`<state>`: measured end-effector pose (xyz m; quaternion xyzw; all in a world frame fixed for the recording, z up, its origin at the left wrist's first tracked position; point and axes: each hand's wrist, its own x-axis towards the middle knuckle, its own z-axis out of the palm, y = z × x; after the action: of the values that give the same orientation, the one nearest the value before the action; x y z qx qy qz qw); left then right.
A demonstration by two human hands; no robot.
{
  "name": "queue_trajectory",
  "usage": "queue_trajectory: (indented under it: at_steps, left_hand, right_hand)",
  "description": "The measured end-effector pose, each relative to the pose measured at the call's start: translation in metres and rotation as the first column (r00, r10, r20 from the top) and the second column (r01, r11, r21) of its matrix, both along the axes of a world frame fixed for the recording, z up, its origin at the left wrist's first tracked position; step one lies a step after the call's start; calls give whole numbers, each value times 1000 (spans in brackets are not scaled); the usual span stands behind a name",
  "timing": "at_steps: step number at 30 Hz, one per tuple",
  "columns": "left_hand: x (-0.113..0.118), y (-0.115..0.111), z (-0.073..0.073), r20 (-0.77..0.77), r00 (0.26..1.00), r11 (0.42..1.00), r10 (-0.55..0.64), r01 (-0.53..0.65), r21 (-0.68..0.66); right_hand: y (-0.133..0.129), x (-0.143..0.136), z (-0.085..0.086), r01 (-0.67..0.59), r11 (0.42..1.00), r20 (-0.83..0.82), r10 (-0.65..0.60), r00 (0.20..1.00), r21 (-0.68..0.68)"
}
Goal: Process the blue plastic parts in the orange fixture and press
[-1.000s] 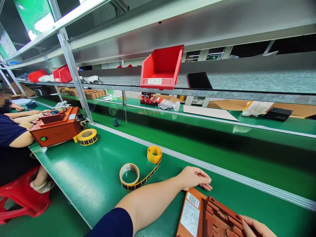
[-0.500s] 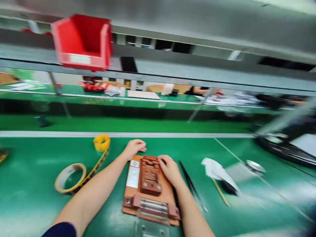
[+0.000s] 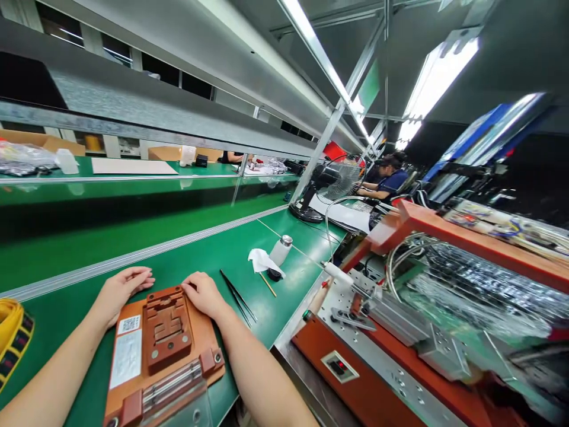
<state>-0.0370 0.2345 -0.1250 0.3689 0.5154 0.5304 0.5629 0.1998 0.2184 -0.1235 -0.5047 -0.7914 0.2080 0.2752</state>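
A brown jig [image 3: 128,344] lies on the green bench, with a raised slotted block [image 3: 171,350], white labels and a hinged clear cover [image 3: 186,412] folded toward me. My left hand [image 3: 122,292] rests at its far left corner, fingers stretched to the right and holding nothing. My right hand [image 3: 203,295] grips the far right edge of the jig, its fingers bent and tips against the block. Black tweezers [image 3: 237,299] lie to the right of that hand. Beyond them are a white cloth [image 3: 262,261], a thin wooden stick [image 3: 268,284] and a capped bottle [image 3: 281,250].
A roll of yellow-and-black tape [image 3: 15,338] sits at the left edge. To the right stands an orange machine [image 3: 324,362] with a metal plate and cylinder. A fan [image 3: 340,178] stands further back, with a person [image 3: 386,181] beyond. A metal shelf [image 3: 178,124] runs overhead.
My view has swung to the right, bringing the orange machine and the fan into sight; the red bin has left the view. Both hands remain at the jig.
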Motion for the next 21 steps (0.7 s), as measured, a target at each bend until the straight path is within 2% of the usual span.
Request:
queue_trajectory:
  at_steps: [7, 16, 19, 21]
  left_hand:
    - [-4, 4, -8, 1, 1000, 1000, -16, 17, -25]
    - [-15, 17, -20, 0, 1000, 989, -20, 20, -148]
    - [-15, 18, -19, 11, 1000, 983, -12, 14, -184]
    - [-10, 16, -13, -40, 999, 988, -9, 3, -152]
  right_hand:
    - [1, -1, -2, 15, 1000, 21, -15, 1000, 0]
    - [8, -4, -8, 9, 999, 60, -11, 998, 33]
    - [8, -6, -8, 17, 1000, 59, -16, 998, 0]
    - [7, -8, -7, 31, 999, 27, -30, 999, -41]
